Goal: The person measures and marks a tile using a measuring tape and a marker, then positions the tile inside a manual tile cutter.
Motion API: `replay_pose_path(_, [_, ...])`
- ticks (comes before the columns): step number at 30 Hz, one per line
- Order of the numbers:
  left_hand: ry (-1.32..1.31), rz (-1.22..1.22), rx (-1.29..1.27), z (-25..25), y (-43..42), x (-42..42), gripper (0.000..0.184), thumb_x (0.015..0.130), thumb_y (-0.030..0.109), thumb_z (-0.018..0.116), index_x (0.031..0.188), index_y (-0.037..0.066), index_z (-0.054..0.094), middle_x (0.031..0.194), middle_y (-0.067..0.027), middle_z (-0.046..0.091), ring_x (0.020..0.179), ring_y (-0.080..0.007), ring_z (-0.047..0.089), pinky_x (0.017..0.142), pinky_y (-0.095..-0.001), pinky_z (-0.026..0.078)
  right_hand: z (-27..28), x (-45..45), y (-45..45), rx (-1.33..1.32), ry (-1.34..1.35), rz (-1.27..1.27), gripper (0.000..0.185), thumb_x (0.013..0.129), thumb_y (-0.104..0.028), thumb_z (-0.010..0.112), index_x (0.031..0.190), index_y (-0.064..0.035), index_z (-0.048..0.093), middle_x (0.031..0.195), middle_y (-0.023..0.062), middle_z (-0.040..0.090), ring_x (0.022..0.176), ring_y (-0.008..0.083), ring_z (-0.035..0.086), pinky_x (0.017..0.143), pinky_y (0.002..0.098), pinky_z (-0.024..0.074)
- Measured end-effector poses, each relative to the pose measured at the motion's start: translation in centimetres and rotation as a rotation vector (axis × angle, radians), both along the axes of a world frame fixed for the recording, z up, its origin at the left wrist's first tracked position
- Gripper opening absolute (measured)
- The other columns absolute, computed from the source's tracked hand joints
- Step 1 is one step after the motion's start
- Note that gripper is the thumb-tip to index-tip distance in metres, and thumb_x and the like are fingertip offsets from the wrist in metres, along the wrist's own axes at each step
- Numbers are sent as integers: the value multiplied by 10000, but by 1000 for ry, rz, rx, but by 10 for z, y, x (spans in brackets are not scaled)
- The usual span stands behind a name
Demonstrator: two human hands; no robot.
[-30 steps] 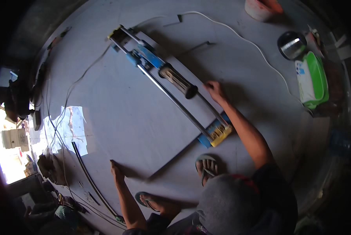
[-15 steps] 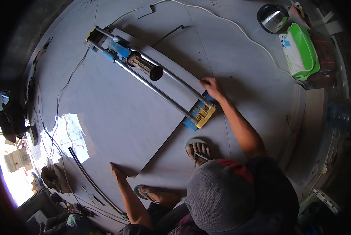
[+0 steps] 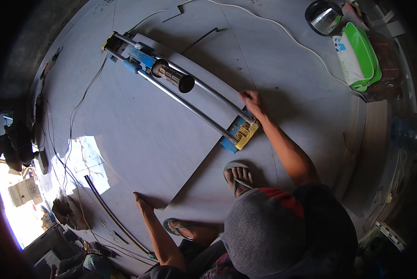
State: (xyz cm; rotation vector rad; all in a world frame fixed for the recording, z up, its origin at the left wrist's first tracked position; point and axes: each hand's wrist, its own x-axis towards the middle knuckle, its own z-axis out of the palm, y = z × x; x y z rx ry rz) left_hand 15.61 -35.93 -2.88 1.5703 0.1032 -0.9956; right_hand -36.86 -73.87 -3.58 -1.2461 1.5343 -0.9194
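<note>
A large grey tile (image 3: 139, 125) lies under the two metal rails of a manual tile cutter (image 3: 190, 116). My left hand (image 3: 142, 202) is at the tile's near-left edge, its fingers closed on the border and partly hidden. At the other side, my right hand (image 3: 251, 101) is curled closed at the tile's right corner, beside the cutter's yellow-and-blue end. The cutter's blue carriage (image 3: 142, 57) with its dark ribbed handle (image 3: 173, 76) stands near the far end of the rails, touched by neither hand.
A pale cable (image 3: 283, 30) curves across the floor behind the cutter, near a bent dark rod (image 3: 201, 39). A green-and-white bag (image 3: 357, 58) and a round dark object (image 3: 324, 18) stand at the upper right. Thin cords and a dark strip (image 3: 108, 204) lie at left. Sandalled feet (image 3: 238, 176) stand close by.
The whole view has shifted very slightly. Both hands stay at the tile's edges, and the carriage keeps its place on the rails.
</note>
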Motion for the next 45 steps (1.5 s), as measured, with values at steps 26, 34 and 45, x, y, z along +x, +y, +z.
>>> replay_pose_path(26, [61,-3,-57,1,-11,11,544,1004,456,361,1296,15,490,1296,-137,535,1194,-281,493,1063,-438,358,36,1,-15,23,156,173,306,893,-276,610,763,-7,542,624,39,459,626,126,421,579,330,356])
replay_pose_path(34, [-2,85,-21,-14,-41,42,600,981,508,399,1295,6,496,1282,-116,539,1186,-231,484,1049,-363,360,40,47,-64,-194,200,308,294,902,-250,604,771,7,547,595,113,471,566,176,451,565,366,378])
replay_pose_path(45, [-228,154,169,-14,-51,35,576,978,483,436,1255,-12,535,1224,-65,555,1114,-173,486,1012,-309,369,36,52,-62,-274,268,211,276,879,-219,635,761,19,555,606,153,500,566,248,491,564,389,389])
